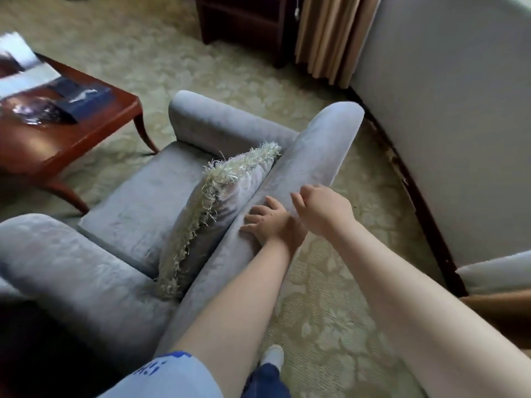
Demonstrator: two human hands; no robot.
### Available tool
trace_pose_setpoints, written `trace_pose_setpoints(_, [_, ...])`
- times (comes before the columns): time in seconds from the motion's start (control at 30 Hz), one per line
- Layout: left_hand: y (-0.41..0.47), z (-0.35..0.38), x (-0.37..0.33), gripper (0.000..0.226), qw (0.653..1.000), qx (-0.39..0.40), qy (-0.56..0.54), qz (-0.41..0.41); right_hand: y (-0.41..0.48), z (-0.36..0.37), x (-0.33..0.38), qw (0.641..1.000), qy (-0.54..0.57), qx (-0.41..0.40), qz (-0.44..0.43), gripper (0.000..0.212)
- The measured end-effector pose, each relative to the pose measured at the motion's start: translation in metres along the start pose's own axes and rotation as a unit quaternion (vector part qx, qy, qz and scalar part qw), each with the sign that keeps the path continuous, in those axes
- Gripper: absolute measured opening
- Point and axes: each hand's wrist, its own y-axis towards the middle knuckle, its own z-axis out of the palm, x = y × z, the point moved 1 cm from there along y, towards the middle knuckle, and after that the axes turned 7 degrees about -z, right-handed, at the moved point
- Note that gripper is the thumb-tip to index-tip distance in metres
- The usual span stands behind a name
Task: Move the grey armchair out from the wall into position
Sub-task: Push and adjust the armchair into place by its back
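I look down from behind at the grey armchair [149, 202]; its backrest top runs diagonally from bottom centre to upper right. A fringed grey cushion [230, 185] leans against the inside of the backrest. My left hand [267, 222] lies on the backrest top with fingers spread flat toward the cushion. Just to its right, my right hand [319, 208] is over the backrest's rear edge with fingers loosely bent; I cannot tell whether it touches the fabric. A strip of patterned carpet separates the chair from the wall [448, 116].
A dark wooden coffee table [94, 130] with magazines stands left of the chair's front. A dark cabinet [244, 21] and beige curtain [327, 35] are at the back. Another grey upholstered piece [497, 271] sits at the right edge. My white shoe [273, 354] stands on the carpet behind the chair.
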Motion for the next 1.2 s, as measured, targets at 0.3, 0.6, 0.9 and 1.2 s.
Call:
trace_pose_setpoints(0.3, [0.068, -0.015, -0.087, 0.061, 0.997, 0.019, -0.08, -0.005, 0.121, -0.016, -0.063, 0.994, -0.043, 0.016, -0.1, 0.04])
trace_pose_setpoints(0.6, [0.131, -0.022, -0.174, 0.066, 0.975, 0.045, -0.103, -0.194, 0.214, -0.025, -0.141, 0.977, -0.058, 0.059, -0.199, 0.036])
trace_pose_setpoints(0.9, [0.127, -0.01, -0.207, 0.036, 0.931, -0.218, -0.126, -0.264, 0.281, -0.043, -0.217, 0.867, -0.175, 0.104, -0.454, 0.03])
trace_pose_setpoints(1.2, [0.135, -0.005, -0.208, 0.024, 0.905, -0.293, -0.076, -0.298, 0.307, -0.007, -0.167, 0.737, -0.117, 0.181, -0.641, 0.033])
